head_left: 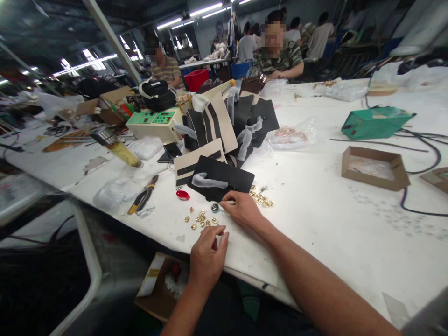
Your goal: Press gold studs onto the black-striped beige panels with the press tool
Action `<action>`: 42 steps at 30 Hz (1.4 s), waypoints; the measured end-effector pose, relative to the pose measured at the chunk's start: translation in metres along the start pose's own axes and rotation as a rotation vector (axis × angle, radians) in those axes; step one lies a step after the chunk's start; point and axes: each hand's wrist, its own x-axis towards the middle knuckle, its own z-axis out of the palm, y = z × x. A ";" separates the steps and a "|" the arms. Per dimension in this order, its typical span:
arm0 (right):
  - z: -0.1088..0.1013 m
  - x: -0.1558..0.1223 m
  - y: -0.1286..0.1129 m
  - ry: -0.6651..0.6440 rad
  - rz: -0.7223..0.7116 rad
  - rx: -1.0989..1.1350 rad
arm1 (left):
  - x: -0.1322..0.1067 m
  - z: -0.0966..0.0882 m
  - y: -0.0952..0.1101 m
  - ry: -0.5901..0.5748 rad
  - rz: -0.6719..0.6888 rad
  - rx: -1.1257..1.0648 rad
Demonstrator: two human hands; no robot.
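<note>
Stretching the right hand (242, 210) forward, left hand (207, 259) curled.

A red plastic crate (196, 79) stands beyond the green-panelled control box (156, 123).

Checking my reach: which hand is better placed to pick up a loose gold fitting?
Probably your left hand: its fingers lie just beside the loose gold fittings, while your right hand is at a small round piece.

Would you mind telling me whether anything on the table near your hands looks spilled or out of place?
Yes: small gold metal fittings lie scattered loose on the white table, with a second cluster beside the right hand. Neither group sits in a box or tray, so they look spilled rather than set out.
</note>
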 end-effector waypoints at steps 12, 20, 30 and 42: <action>-0.076 0.010 -0.005 0.059 0.161 0.983 | 0.055 0.084 0.026 -0.364 0.151 0.517; -0.080 0.015 0.002 0.101 0.207 1.085 | 0.087 0.104 0.034 -0.356 0.075 0.639; -0.067 0.011 -0.001 0.063 0.230 1.043 | 0.092 0.096 0.028 -0.443 0.098 0.633; -0.060 0.010 0.000 0.067 0.244 0.982 | 0.083 0.084 0.033 -0.509 0.122 0.596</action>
